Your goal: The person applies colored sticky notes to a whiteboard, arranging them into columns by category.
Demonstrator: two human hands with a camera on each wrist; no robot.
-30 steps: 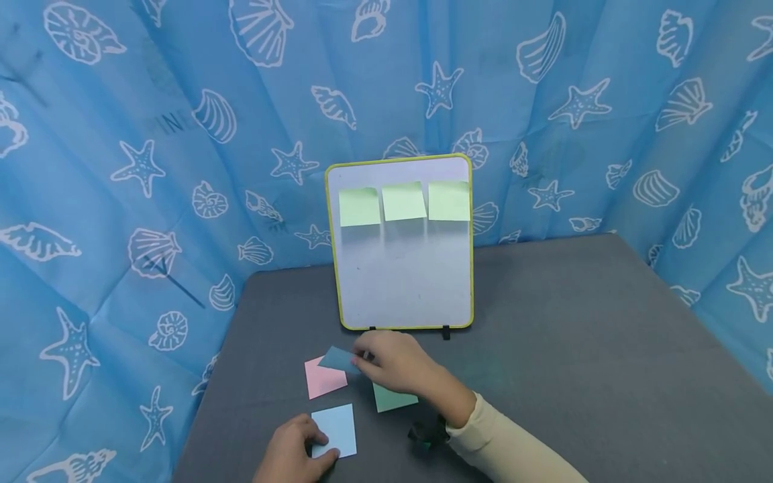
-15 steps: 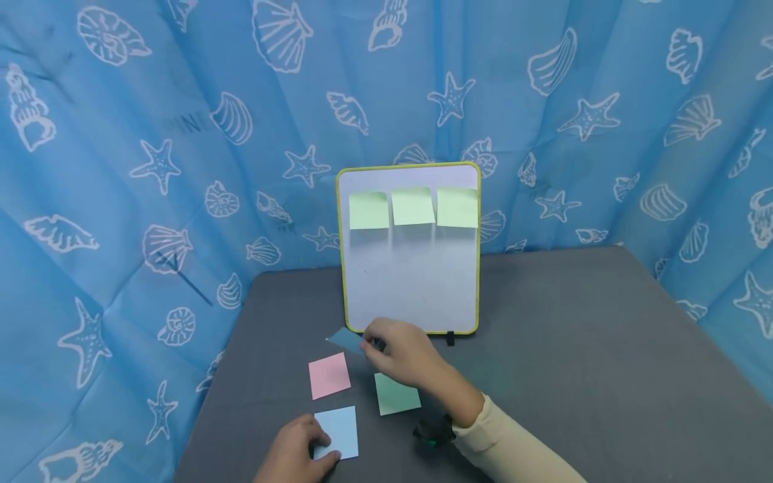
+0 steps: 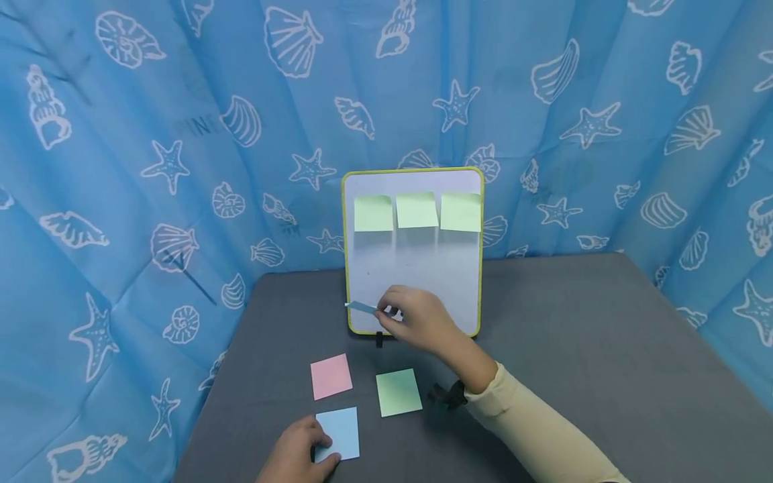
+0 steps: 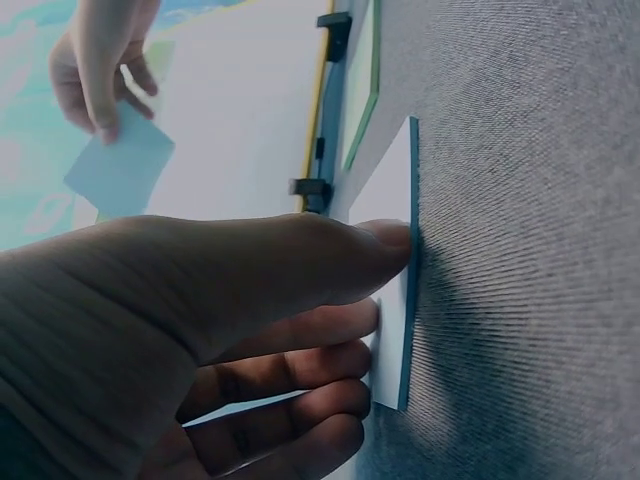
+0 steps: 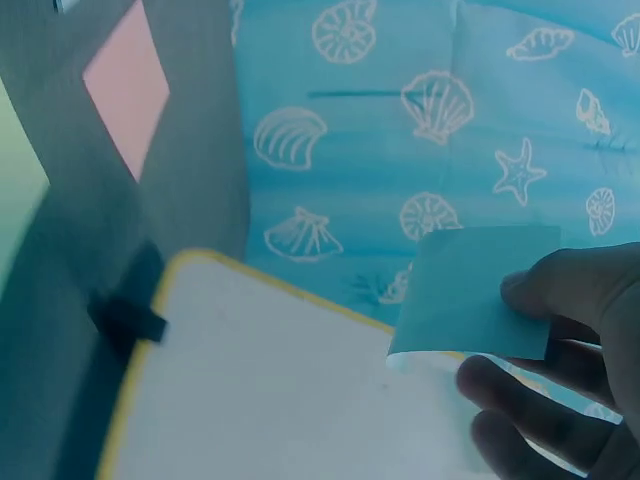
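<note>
My right hand (image 3: 419, 318) pinches a single blue sticky note (image 3: 361, 307) by its edge, in front of the lower left of the whiteboard (image 3: 417, 261). In the right wrist view the thumb lies on the face of this note (image 5: 470, 290), whose lower edge curls. On the table, my left hand (image 3: 294, 453) holds the blue sticky note pad (image 3: 341, 433), thumb at its near edge and fingers at its left side. The left wrist view shows the pad (image 4: 398, 300) lying flat under the thumb. Three pale green notes (image 3: 417, 210) stick in a row across the board's upper part.
A pink sticky note pad (image 3: 331, 377) lies behind the blue pad, and a green one (image 3: 399, 393) lies to its right. The yellow-framed board stands on black feet (image 3: 379, 339) near the grey table's (image 3: 561, 335) back. A blue shell-print curtain (image 3: 374, 100) hangs behind.
My right hand has lifted the blue note up and away from above the pink pad to in front of the board. The left hand stays on the blue pad. The head view has shifted slightly.
</note>
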